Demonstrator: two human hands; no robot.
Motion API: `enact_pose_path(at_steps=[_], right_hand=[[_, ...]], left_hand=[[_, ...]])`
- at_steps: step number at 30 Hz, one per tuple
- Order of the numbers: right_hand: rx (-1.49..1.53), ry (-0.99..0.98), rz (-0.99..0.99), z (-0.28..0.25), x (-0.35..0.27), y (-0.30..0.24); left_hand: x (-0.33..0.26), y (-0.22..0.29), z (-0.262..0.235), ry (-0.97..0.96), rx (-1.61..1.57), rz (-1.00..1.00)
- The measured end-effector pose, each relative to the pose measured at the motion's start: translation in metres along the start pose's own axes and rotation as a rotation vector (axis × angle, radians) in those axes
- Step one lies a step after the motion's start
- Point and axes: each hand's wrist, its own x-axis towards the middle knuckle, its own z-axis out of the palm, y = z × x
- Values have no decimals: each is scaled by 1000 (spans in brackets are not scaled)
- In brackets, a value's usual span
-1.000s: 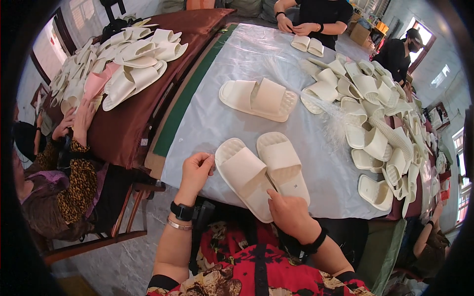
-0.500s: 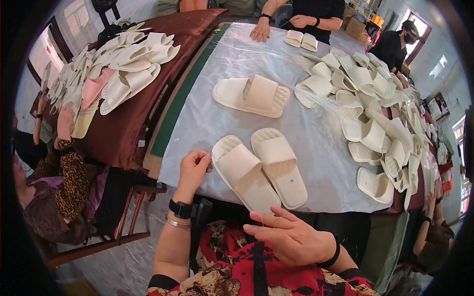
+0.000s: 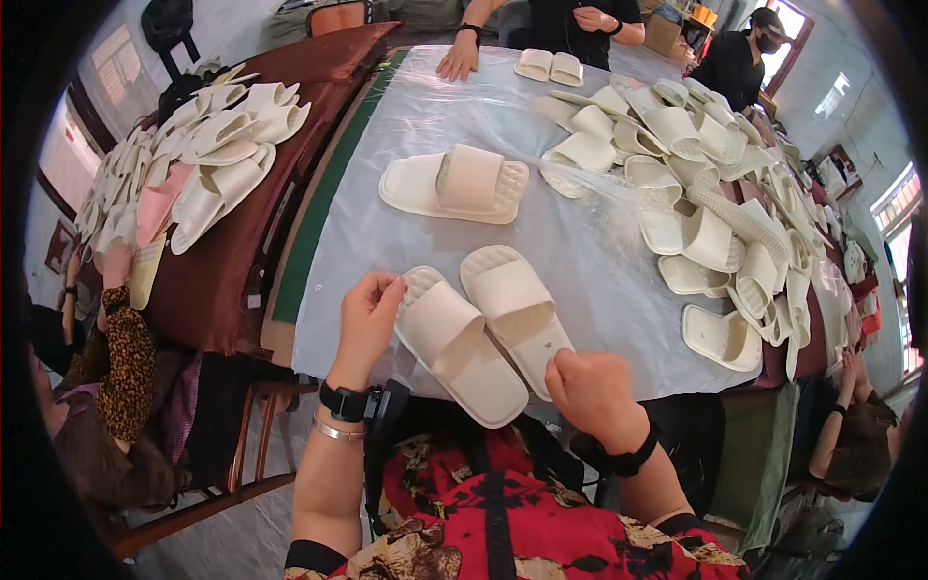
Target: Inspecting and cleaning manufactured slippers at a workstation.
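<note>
A: Left hand (image 3: 365,324), what state?

B: Fingers curled, thumb and forefinger pressed together at the tips. Anything pinched between them was too fine to tell.

A: And the right hand (image 3: 597,391)?

B: Closed loosely, knuckles up, a bit blurred. Could not tell whether its fingers pinched anything or touched the slipper behind them.

A: Where was the work?

B: Between the two hands. The left slipper (image 3: 464,338) lay strap up, its far end just beside the left fingertips. The right slipper (image 3: 517,304) lay next to it, its near end by the right fingers. Both rested on the sheeted table (image 3: 580,280).

A: Farther out?

B: A third slipper (image 3: 483,184) lay lengthwise beyond the left fingertips. A heap of pale slippers (image 3: 701,188) spread well beyond the right fingers, off to the right.

A: Step in hand?

B: My reading: close finger work around that pair, neither slipper lifted.

A: What did the next move call for?

B: I judged light fingertips near the edges; for any lift, the right fingers needed opening first, without skewing the neighbour.
</note>
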Motion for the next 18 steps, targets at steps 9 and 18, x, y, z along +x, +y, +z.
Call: enact_pose_path(at_steps=[9, 18], right_hand=[[-120, -313, 119, 10, 6, 12], [-175, -404, 41, 26, 30, 17]], left_hand=[[45, 39, 66, -362, 320, 69], [66, 24, 93, -730, 322, -348]])
